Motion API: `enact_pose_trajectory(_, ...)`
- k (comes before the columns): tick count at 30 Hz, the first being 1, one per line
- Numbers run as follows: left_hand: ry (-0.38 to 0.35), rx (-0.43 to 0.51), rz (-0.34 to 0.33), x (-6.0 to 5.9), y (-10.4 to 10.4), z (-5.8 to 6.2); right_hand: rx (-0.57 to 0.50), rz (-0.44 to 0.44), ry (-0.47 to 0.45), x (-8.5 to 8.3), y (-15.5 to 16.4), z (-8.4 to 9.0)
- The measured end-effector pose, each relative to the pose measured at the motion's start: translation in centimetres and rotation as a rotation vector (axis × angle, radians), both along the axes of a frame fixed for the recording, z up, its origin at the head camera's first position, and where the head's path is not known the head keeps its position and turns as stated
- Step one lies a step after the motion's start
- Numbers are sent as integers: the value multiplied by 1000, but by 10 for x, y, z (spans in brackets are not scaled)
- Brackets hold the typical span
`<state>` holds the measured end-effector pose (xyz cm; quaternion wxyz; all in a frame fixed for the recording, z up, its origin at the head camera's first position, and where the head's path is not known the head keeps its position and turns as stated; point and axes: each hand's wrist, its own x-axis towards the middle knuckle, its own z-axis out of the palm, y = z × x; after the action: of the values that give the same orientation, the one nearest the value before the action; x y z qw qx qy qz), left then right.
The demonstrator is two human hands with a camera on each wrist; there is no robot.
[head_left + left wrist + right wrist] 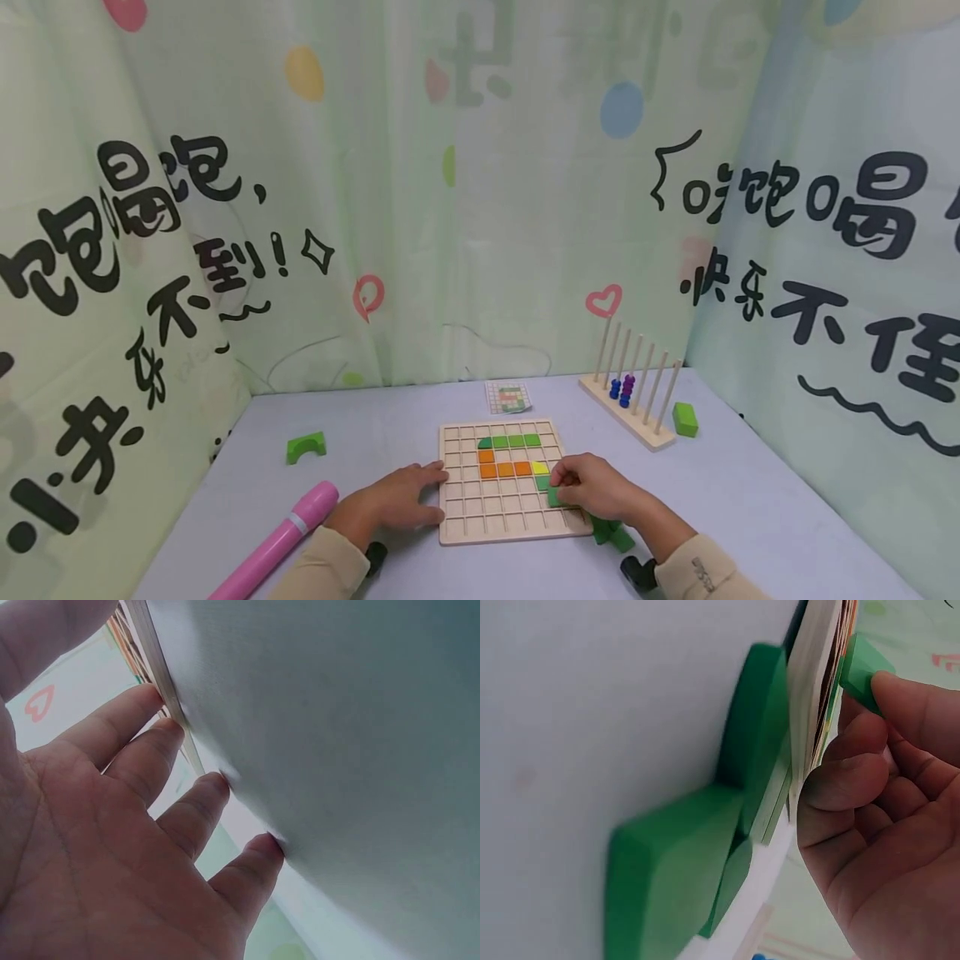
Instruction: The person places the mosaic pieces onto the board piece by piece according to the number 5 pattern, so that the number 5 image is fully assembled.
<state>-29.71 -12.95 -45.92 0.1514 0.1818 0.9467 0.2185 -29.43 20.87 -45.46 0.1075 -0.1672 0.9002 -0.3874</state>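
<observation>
A wooden grid board (495,527) lies on the table. On it sit a row of green tiles (513,442), several orange tiles (505,470), a yellow tile (539,468) and a green one (542,483) below it. My left hand (401,497) rests at the board's left edge with its fingers spread; the fingertips (169,729) touch the table and the board's side. Over the board's right part, my right hand (600,487) pinches a green tile (864,671) between thumb and fingers. Loose green pieces (686,855) lie by the board's near right corner, under the right wrist.
Behind the board lies a small pattern card (508,397). A peg stand (626,414) with blue and purple beads is at the back right, beside a green block (685,419). At left are a green arch block (306,447) and a pink tube (281,542). Curtains (480,250) enclose the table.
</observation>
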Motion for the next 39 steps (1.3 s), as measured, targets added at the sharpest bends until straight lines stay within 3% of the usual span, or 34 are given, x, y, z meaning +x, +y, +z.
enact_pose_trajectory(24, 15, -4, -8, -2, 0, -3, 120, -3, 83, -1, -17, -3)
enact_pose_trajectory(32, 9, -7, -1, -2, 1, -4, 173, -87, 105, 1, -15, 2)
enact_pose_trajectory(39, 2, -19, 4, -3, 1, -4, 161, -170, 121, -1, 14, 11)
